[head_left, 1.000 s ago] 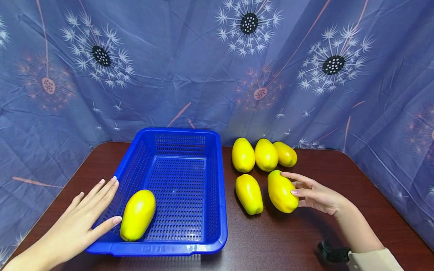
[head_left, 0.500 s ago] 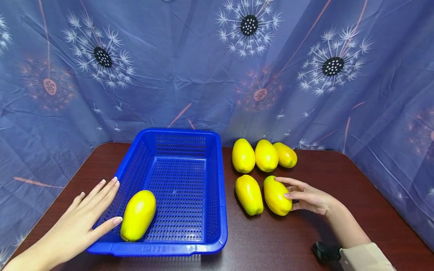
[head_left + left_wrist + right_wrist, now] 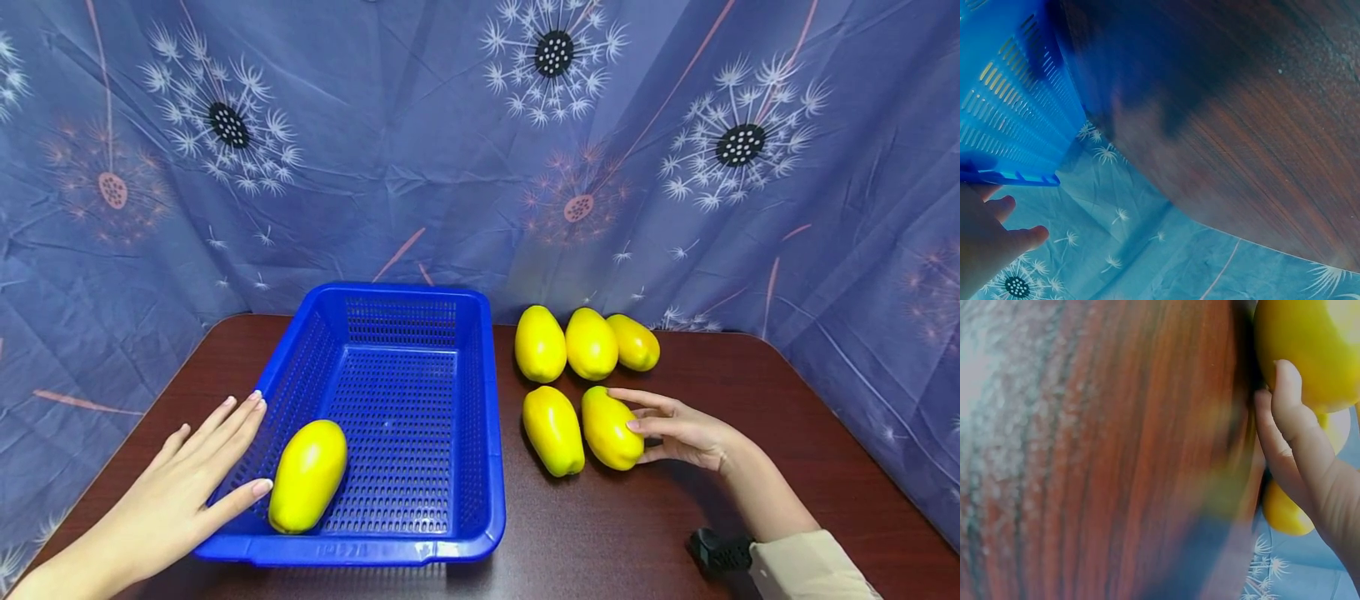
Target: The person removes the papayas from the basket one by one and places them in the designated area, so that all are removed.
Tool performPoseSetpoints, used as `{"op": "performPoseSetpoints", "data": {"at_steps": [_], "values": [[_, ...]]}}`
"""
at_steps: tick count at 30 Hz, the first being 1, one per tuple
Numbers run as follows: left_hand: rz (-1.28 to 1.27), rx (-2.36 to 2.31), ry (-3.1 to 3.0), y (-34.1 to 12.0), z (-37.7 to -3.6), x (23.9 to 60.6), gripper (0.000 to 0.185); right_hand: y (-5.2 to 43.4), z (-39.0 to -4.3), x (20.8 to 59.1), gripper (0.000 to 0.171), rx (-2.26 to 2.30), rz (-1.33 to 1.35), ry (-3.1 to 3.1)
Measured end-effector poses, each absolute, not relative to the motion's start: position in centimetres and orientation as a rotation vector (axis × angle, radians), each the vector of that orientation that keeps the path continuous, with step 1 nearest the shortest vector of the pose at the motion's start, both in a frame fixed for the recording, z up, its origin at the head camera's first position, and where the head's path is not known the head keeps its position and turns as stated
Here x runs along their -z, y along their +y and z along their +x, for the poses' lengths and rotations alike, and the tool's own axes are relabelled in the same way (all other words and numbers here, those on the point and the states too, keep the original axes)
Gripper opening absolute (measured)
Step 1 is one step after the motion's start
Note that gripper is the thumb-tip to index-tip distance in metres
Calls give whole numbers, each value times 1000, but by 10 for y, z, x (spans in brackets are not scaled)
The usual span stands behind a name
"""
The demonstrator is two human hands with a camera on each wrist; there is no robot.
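Observation:
My right hand [image 3: 686, 432] holds a yellow papaya [image 3: 609, 433] with a greenish tip, its fingers and thumb curled around the right side. In the right wrist view, fingers lie against this papaya [image 3: 1316, 344] at the upper right. Just left of it lies a second papaya [image 3: 553, 432]. Spread over the left rim of a blue plastic basket [image 3: 492, 467] is my left hand [image 3: 176, 492], fingers straight. Inside the basket, near its front left corner, a single papaya [image 3: 307, 477] leans close to my left thumb. The left wrist view shows the basket's slotted wall [image 3: 1022, 106] from outside.
Three more papayas stand in a row behind: one on the left [image 3: 540, 344], one in the middle [image 3: 592, 344], one on the right [image 3: 636, 342]. All rest on a dark brown table [image 3: 720, 383]. A blue dandelion-print curtain [image 3: 420, 167] hangs behind it.
My right hand has moved left and slightly down with its papaya, bringing it beside the neighbouring one. My left hand and the basket have stayed put.

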State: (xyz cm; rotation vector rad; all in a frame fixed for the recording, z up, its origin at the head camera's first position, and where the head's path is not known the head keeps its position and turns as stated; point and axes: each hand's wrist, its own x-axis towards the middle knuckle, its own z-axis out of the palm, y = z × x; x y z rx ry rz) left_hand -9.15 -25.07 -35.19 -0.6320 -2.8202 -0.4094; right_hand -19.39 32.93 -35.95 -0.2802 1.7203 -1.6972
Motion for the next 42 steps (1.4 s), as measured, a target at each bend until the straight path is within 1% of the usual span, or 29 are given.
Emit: {"op": "performPoseSetpoints", "data": {"at_steps": [15,20,23,26,32,37,42], "values": [[-634,415,-2808,-249,-91,352,77,329,-192,356,50,1686,-249,1767],[-640,405,-2807,-248,-90,352,78,332,-192,350,50,1646,-206,1854],[-638,402,-2804,-248,-89,351,78,333,-192,341,50,1634,-184,1920],[-639,405,-2803,-249,-90,351,78,334,-194,329,47,1656,-180,1962],[-638,410,-2805,-248,-90,352,78,330,-201,299,40,1721,-251,1990],[-639,411,-2795,-248,-89,353,78,314,-208,278,39,1727,-249,2011],[-643,410,-2790,-247,-88,353,78,288,-215,262,43,1716,-257,2031]]}}
